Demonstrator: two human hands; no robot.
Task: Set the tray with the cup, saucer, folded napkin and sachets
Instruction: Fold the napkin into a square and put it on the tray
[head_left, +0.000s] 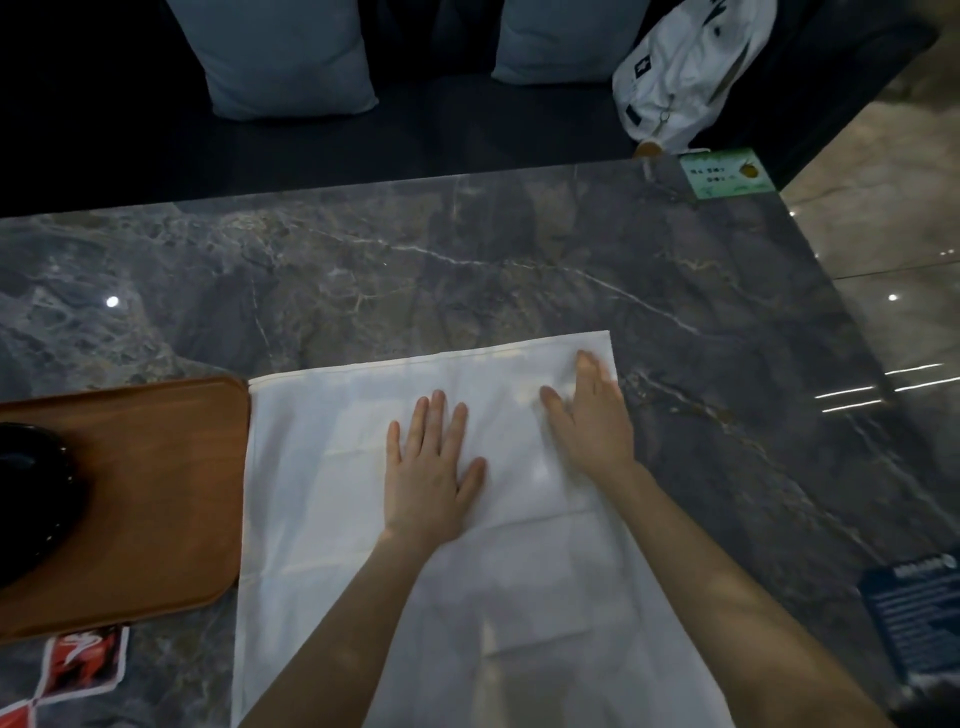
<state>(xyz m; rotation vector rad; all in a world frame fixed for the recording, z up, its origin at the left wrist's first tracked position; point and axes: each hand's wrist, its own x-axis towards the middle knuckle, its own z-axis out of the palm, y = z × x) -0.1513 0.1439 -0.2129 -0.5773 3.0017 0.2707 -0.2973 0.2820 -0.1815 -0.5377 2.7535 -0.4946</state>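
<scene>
I see my left hand lying flat on the napkin, fingers spread, palm down, holding nothing. It presses near the middle of the cloth. My right hand is also open and flat, a little blurred, with its fingers close to the far right corner of the napkin; it grasps nothing that I can see.

The napkin is spread out on the table, not yet folded. Its long axis runs away from me, from the near edge of the table toward the far side, and both hands rest on its far half. The far edge lies just beyond the fingertips, and the right hand is the nearer one to that corner.

The tray lies to the left, its right rim just beside the left edge of the napkin, perhaps touching. A dark round thing sits on it at the picture's edge; I cannot tell if it is the cup or the saucer. A sachet lies near the tray's near edge.

I judge the next move is a fold, so the far edge must come toward me, or the right edge toward the tray.
</scene>
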